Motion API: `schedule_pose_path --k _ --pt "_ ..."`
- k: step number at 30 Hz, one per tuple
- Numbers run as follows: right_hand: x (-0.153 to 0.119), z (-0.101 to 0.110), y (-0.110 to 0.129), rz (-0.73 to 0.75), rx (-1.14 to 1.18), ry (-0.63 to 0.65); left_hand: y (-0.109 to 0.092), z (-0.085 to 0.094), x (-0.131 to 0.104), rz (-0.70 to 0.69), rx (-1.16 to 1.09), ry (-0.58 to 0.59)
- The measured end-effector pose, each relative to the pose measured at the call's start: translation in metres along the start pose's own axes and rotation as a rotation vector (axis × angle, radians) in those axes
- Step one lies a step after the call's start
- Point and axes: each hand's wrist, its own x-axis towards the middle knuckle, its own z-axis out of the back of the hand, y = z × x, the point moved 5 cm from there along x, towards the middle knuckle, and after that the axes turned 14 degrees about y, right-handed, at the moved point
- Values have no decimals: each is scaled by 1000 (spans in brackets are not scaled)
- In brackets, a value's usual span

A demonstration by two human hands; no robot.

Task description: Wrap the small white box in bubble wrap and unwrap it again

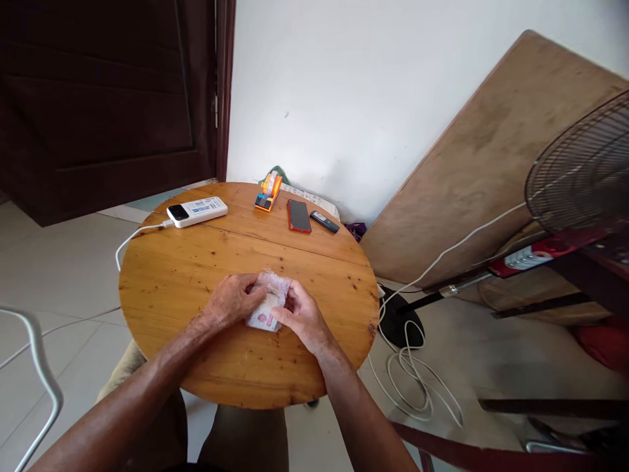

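A small whitish packet (265, 318) with pink print, its upper part crinkled like thin plastic, lies near the middle of the round wooden table (196, 367). My left hand (236, 298) holds its left side, thumb over the top. On the right side, my right hand (303, 316) grips it with thumb and fingers curled round the edge. The fingertips under the packet are partly hidden.
Along the table's far side stand a white device (199, 211) with a cable, an orange tape dispenser (268, 192), a red-edged phone (299, 216) and a dark handheld object (324, 221). A fan (584, 170) and coiled white cable (417, 387) are at the right.
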Motion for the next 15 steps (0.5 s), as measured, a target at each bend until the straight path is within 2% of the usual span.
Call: schedule_pose_path --k 2,7,9,12,15 --pt "-1 1 -1 14 -10 -41 0 0 -3 -53 -135 16" --pt "1 7 -9 16 -26 -157 -1 -8 -7 -159 -567 213" --pt "1 9 -12 -6 -66 -181 4 -12 -6 -182 -746 244" --pt "-4 12 -8 -4 -268 -251 12 -20 -2 -179 -871 249" --pt "-13 13 8 107 -591 -380 17 -24 3 -175 -897 242"
